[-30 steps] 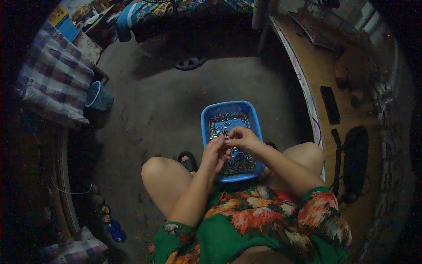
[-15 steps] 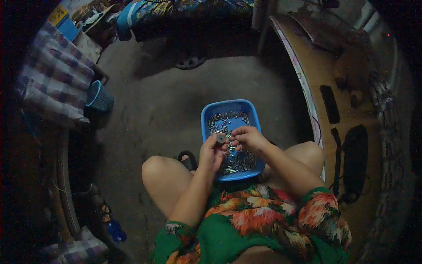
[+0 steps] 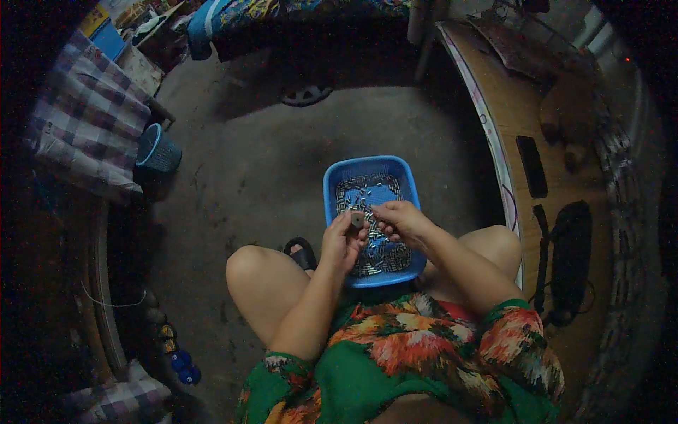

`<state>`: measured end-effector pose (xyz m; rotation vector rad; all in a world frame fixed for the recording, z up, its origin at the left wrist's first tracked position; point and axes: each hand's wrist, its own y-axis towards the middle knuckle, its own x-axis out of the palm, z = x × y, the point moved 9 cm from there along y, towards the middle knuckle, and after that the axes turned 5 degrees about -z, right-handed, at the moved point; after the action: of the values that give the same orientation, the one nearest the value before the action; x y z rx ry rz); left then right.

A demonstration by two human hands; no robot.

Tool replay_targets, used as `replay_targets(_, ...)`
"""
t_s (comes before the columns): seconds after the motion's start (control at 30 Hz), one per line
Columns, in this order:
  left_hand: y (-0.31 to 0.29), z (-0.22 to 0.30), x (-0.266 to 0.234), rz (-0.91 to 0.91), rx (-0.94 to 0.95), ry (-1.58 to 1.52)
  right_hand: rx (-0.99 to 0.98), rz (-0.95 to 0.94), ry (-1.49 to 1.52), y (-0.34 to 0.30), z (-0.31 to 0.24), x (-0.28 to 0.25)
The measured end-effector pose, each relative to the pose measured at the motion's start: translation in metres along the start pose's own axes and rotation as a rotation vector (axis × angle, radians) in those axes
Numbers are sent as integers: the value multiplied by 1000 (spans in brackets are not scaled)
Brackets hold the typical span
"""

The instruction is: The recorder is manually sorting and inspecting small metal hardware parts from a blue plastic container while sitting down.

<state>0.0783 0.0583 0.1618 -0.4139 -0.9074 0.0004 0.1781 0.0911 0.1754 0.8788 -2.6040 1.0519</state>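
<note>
My left hand (image 3: 342,244) is closed around a small grey round piece (image 3: 357,221) with a dark hole in its middle, its face turned up. Just to the right, my right hand (image 3: 404,225) is closed in a pinch, thumb and forefinger together near the round piece. Whatever sits between those fingertips is too small to make out. Both hands hover over a blue plastic basket (image 3: 371,162), whose bottom is strewn with many short shiny metal pins (image 3: 385,261). My hands hide part of the pins.
The basket stands between my bent knees. To the right runs a wooden bench (image 3: 506,92) bearing a black phone-like slab (image 3: 532,166) and a dark long object (image 3: 571,247). A blue waste bin (image 3: 159,150) stands at left, beside checked cloth (image 3: 92,116). A sandal (image 3: 301,253) shows by my left knee.
The round piece has tilted a little in my left hand. My right fingertips have drawn into a tighter pinch beside it. The basket stays in place.
</note>
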Motion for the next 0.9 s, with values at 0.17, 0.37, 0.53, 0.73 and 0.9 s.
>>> replay_targets(0.17, 1, 1, 0, 37, 5, 38, -4, -73, 104, 5, 6, -2)
replay_targets(0.37, 1, 2, -1, 16, 3, 15, -64, -148, 117, 9, 5, 2)
replay_targets(0.53, -1, 3, -1, 40, 5, 52, -61, -85, 111, 5, 0, 4)
replay_targets(0.73, 0, -1, 2, 19, -26, 69, -123, -20, -138, 6, -5, -2)
replay_targets(0.9, 0, -3, 2, 16, -41, 85, -204, -2, -207, 7, -8, 1)
